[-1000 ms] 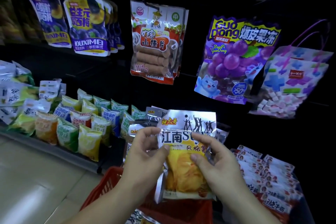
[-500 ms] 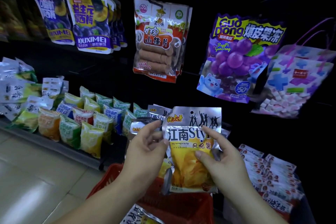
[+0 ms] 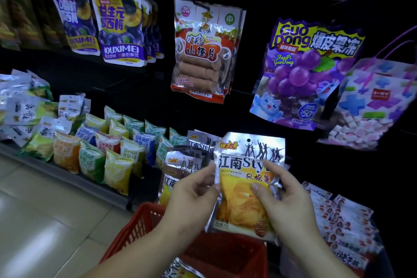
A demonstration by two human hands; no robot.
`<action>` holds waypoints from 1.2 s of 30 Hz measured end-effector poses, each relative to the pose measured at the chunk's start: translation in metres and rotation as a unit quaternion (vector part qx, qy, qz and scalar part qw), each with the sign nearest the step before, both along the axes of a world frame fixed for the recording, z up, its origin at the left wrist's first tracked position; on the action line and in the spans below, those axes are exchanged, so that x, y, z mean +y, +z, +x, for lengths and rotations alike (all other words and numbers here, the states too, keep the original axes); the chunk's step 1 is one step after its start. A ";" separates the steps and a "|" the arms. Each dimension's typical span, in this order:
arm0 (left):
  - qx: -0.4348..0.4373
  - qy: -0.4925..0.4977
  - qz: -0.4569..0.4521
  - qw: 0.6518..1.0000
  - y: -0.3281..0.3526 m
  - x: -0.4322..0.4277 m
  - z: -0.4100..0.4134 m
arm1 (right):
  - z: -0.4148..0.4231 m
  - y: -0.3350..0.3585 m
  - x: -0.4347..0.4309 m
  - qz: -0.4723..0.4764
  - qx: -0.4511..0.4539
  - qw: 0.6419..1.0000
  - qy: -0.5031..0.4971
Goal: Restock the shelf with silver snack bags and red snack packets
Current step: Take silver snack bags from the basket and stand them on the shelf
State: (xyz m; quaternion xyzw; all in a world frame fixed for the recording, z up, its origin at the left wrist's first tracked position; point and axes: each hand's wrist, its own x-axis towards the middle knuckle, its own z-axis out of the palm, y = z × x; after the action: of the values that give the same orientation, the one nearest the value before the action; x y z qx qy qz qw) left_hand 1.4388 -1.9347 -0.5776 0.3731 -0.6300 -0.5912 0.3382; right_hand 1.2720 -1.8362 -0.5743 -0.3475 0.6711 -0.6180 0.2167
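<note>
Your right forefinger covers the end of the lettering on the silver snack bag [image 3: 243, 171], and your right hand [image 3: 286, 201] hides part of its right edge; how the fingers behind it lie cannot be seen. The bag is shiny silver at the top, with black dancing figures, red and black characters, and a yellow picture of crisps below. It stands upright at lower centre of the frame, between your hands. Your left hand [image 3: 191, 196] pinches its left edge between thumb and forefinger, the other fingers curled; your right thumb presses on the yellow front while the rest of the hand wraps its right side. Just behind it, centre left, more silver bags [image 3: 180, 160] of the same print stand on the shelf, partly blocked by your left hand. Below lies a red basket [image 3: 225, 253], its contents cut off by the bottom edge. At lower right, red snack packets [image 3: 345, 221] lie in rows, their print too small to read; at left sit small coloured packets [image 3: 94, 149].
</note>
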 end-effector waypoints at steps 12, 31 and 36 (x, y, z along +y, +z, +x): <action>0.010 -0.089 -0.008 0.996 0.002 -0.005 0.007 | -0.007 0.006 0.004 0.030 -0.011 0.999 0.037; -0.061 -0.129 -0.039 0.989 -0.002 0.000 0.013 | -0.010 0.001 -0.001 0.064 0.021 0.991 0.112; -0.087 -0.082 -0.080 0.990 0.007 -0.008 0.020 | -0.017 0.007 0.006 0.138 0.113 0.965 0.190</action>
State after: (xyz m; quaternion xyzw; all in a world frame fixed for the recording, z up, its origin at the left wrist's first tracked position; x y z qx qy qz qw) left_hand 1.4589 -1.9430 -0.5706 0.3419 -0.7307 -0.5297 0.2619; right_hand 1.2550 -1.8300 -0.5671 -0.5031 0.6916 -0.4234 0.2989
